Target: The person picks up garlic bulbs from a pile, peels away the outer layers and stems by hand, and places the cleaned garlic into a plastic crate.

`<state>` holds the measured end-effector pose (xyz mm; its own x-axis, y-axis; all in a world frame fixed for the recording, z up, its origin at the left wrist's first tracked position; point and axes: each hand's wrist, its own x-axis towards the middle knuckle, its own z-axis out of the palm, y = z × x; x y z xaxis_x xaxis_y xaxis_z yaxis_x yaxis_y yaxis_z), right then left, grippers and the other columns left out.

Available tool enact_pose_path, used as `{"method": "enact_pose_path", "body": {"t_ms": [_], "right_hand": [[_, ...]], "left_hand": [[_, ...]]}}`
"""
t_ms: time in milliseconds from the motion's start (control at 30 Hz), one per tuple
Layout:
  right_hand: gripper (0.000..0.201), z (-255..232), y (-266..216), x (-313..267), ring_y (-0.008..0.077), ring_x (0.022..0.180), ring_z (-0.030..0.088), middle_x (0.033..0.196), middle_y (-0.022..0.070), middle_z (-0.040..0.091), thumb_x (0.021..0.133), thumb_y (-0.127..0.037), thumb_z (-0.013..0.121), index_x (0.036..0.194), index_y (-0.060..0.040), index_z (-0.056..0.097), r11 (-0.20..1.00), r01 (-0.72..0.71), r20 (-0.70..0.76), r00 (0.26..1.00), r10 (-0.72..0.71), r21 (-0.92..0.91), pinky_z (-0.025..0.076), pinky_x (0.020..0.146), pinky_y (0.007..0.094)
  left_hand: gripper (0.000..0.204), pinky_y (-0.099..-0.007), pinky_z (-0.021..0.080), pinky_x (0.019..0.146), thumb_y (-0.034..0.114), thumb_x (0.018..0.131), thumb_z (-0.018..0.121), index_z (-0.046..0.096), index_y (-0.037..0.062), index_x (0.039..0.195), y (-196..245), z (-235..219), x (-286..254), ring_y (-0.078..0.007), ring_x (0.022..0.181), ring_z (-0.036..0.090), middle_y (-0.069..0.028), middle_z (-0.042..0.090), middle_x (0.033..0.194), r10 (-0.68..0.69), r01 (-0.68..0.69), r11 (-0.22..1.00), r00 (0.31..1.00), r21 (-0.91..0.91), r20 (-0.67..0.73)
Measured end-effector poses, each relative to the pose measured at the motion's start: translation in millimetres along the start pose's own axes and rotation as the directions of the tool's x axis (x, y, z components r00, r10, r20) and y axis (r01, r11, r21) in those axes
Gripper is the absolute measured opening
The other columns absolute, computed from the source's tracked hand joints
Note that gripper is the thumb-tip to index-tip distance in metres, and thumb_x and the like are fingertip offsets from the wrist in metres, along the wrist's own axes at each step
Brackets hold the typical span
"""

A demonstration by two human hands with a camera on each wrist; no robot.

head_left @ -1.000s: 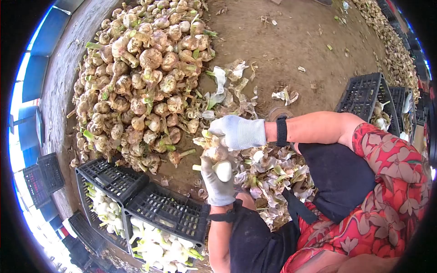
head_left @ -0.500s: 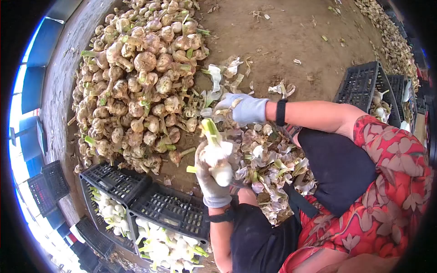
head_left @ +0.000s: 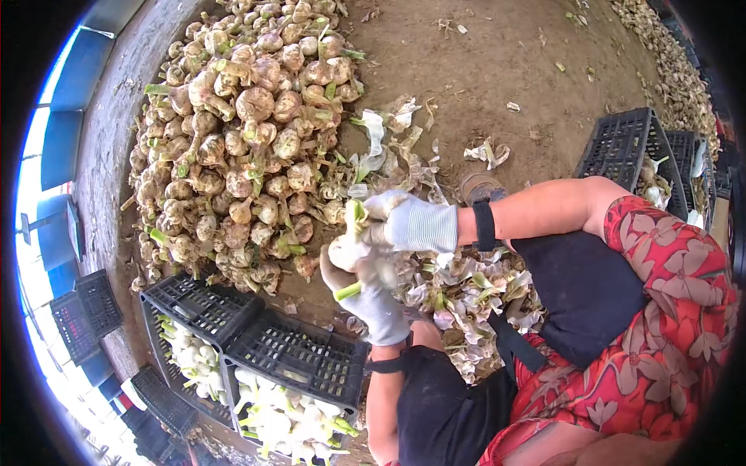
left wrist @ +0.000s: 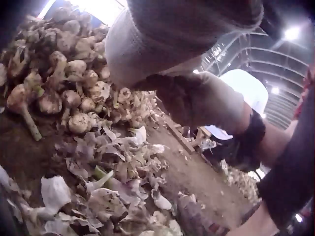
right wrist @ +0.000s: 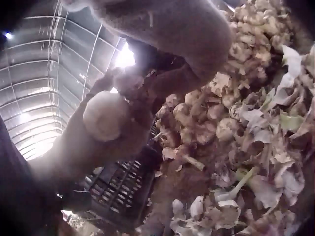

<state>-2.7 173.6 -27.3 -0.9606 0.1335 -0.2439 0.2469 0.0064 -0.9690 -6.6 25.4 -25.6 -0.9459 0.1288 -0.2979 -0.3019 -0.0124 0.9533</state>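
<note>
Both hands wear pale knit gloves and meet at the garlic in the head view. My left hand (head_left: 374,312) holds two garlic bulbs from below. One garlic bulb (head_left: 346,253) has its thick green stem pointing up, and the second's cut green stem (head_left: 347,292) sticks out over the fingers. In the right wrist view a peeled white bulb (right wrist: 105,116) sits in the left palm. My right hand (head_left: 416,223) pinches the upper bulb beside its stem, the fingertips partly hidden. Unpeeled garlic (head_left: 255,104) lies heaped just beyond the hands.
Black crates (head_left: 299,351) of peeled white garlic (head_left: 287,415) stand at the lower left. Loose papery skins (head_left: 474,303) cover the ground by the knees. More black crates (head_left: 618,147) are at the right, and another garlic heap (head_left: 668,70) lies far right.
Half a second ago my right hand was apart from the garlic, over the skins; now it is back on the upper bulb. The left hand has tilted the bulbs and keeps its hold.
</note>
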Motion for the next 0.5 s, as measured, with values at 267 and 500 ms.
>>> {"method": "enact_pose_path", "body": {"t_ms": [267, 500], "right_hand": [[0.028, -3.6, -2.8, 2.3, 0.0331, 0.083, 0.065, 0.088, 0.0217, 0.066, 0.085, -0.021, 0.058, 0.107, -0.0031, 0.063, 0.983, 0.029, 0.245, 0.969, 0.017, -0.184, 0.051, 0.073, 0.0385], [0.037, 0.8, 4.0, 2.7, 0.0318, 0.076, 0.066, 0.081, 0.0219, 0.067, 0.077, -0.029, 0.07, 0.099, 0.0002, 0.065, 0.99, -0.102, 0.18, 0.977, 0.118, -0.095, 0.051, 0.069, 0.0382]], "left_hand": [[0.036, -0.0296, 0.054, 0.077, 0.038, 0.097, 0.05, 0.053, 0.0096, 0.12, 3.5, -14.6, 8.7, -0.0163, 0.092, 0.062, -0.004, 0.061, 0.106, -0.233, 0.265, 0.937, 0.96, -0.229, 0.158], [0.047, -0.0301, 0.05, 0.086, 0.024, 0.095, 0.057, 0.043, 0.0028, 0.135, 1.4, 3.0, 7.6, -0.0181, 0.102, 0.057, -0.0106, 0.055, 0.12, 0.064, -0.068, 0.995, 0.997, -0.076, -0.051]]}}
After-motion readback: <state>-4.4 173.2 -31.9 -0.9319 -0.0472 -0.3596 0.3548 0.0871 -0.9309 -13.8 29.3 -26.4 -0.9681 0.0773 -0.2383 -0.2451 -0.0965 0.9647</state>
